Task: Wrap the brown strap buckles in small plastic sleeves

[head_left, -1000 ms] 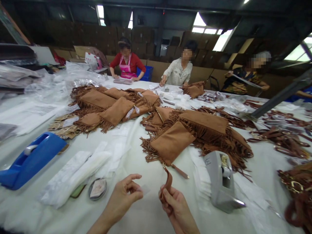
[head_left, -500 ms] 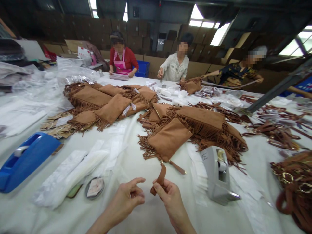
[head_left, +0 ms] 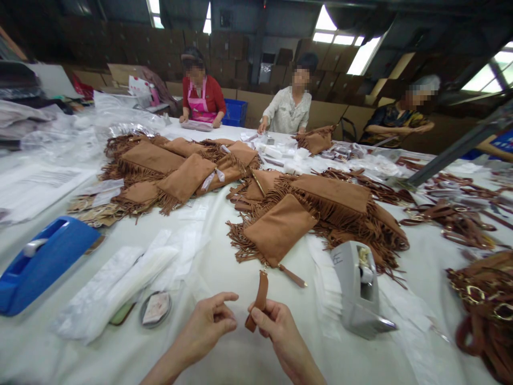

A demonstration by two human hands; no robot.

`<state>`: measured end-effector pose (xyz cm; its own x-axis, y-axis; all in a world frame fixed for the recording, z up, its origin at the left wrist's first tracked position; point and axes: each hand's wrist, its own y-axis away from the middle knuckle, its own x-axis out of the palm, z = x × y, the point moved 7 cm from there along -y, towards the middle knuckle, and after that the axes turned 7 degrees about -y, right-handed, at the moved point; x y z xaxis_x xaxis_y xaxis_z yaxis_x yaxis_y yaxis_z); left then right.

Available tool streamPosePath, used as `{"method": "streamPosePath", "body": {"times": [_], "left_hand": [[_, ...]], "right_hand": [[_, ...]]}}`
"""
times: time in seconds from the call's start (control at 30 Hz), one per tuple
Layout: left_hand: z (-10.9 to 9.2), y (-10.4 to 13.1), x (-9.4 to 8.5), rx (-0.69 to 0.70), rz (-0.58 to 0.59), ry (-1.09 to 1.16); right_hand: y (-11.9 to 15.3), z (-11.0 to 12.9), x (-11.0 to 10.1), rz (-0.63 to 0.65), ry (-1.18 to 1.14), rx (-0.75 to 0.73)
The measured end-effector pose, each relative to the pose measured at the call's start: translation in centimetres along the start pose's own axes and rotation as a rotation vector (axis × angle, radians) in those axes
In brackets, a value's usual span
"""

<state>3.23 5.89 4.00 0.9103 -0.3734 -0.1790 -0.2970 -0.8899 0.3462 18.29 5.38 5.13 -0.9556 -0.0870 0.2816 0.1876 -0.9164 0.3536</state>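
Between the thumb and fingers of my right hand is the brown wrist strap of a fringed suede pouch. The strap's upper end hangs from a metal ring at the pouch's near corner, and its lower end curls below my fingers. My left hand is just left of the strap, not touching it. Its index finger points out, thumb apart from it, and nothing shows between them. A zip tassel lies to the right of the strap.
A grey tape dispenser stands to the right, a blue one far left. White packing sheets and a round dish lie left of my hands. More fringed pouches are piled behind. Three co-workers are across the table.
My right hand has shifted slightly down, and the strap now stands straighter. My left hand has barely moved. Across the table, the co-worker at right has drawn both arms in.
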Motion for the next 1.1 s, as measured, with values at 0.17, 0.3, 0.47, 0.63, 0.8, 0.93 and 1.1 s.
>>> {"method": "streamPosePath", "body": {"times": [0.17, 0.3, 0.47, 0.63, 0.8, 0.93, 1.1], "left_hand": [[0.0, -0.5, -0.4, 0.003, -0.079, 0.048], [-0.4, -1.0, 0.5, 0.015, -0.088, 0.004], [-1.3, -0.8, 1.0, 0.131, -0.087, -0.191], [-1.2, -0.7, 1.3, 0.115, 0.021, -0.247], [-0.3, -0.9, 0.4, 0.012, -0.014, -0.145], [-0.2, -0.7, 0.4, 0.004, 0.016, -0.154], [-0.3, -0.5, 0.4, -0.003, 0.025, -0.214]], "right_hand": [[0.5, 0.0, -0.5, -0.005, -0.035, -0.012], [0.3, -0.4, -0.1, 0.017, -0.07, -0.014], [0.0, -0.1, -0.5, -0.047, -0.04, -0.064], [0.3, -0.1, -0.7, -0.04, -0.089, -0.03], [0.5, -0.2, -2.0, -0.149, -0.303, 0.013], [0.2, 0.1, -2.1, -0.156, -0.329, 0.026], [-0.1, 0.5, -1.7, -0.159, -0.184, -0.015]]}}
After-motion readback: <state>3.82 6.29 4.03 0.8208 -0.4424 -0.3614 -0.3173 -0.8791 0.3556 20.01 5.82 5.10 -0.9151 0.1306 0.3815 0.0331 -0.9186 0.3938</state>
